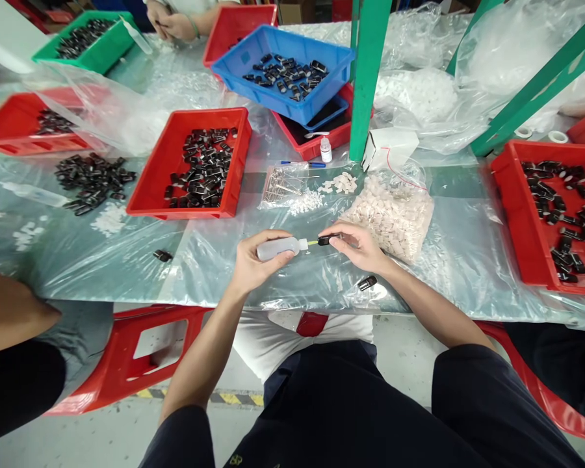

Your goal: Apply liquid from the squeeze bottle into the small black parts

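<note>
My left hand (253,260) is wrapped round a translucent squeeze bottle (277,248) lying on its side, its thin yellowish nozzle pointing right. The nozzle's tip meets, or nearly meets, the end of a small black cylindrical part (324,240). Fingers and thumb of my right hand (358,246) pinch that part. Below my right hand, a second black part (367,283) rests on the plastic-covered table. Just beyond my hands are small white pieces (306,202), and a clear bag of pale pieces (394,211) sits close to my right hand.
Red bins (188,213) of black parts stand at both sides; a blue bin (234,71) is stacked behind. A green post (368,78) rises beyond my hands, near a small bottle (325,149). Another person's hands (175,25) are across the table; an arm (14,312) is at left.
</note>
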The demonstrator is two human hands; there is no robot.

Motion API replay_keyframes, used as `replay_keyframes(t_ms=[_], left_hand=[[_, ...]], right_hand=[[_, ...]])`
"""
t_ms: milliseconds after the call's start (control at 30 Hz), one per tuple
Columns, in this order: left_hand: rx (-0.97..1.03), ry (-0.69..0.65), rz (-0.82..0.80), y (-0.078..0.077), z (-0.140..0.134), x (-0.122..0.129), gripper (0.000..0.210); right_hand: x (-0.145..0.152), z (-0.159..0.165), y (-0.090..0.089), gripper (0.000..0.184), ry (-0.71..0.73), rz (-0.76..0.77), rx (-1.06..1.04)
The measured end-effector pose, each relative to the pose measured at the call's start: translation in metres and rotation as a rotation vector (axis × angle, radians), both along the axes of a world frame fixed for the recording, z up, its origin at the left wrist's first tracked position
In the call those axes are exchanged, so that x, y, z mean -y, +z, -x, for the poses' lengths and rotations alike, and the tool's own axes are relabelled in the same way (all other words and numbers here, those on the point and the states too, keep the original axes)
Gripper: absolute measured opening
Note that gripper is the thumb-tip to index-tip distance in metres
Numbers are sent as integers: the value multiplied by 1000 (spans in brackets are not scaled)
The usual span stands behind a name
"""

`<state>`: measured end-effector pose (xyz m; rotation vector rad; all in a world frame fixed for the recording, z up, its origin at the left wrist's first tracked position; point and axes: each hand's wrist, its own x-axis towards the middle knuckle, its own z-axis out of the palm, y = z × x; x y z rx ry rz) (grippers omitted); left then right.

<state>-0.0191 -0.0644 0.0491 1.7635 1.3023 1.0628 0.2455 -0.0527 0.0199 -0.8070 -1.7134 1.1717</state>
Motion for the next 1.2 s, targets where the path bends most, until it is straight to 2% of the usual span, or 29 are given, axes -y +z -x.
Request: replay_keyframes(t_ms=[533, 1200], left_hand=[[-13, -2, 50, 8, 2, 0, 45], [-47, -34, 24, 14, 3, -1, 46]], right_hand=[[2, 0, 1, 30, 26, 47, -47], [2, 0, 0, 29, 45, 47, -57]])
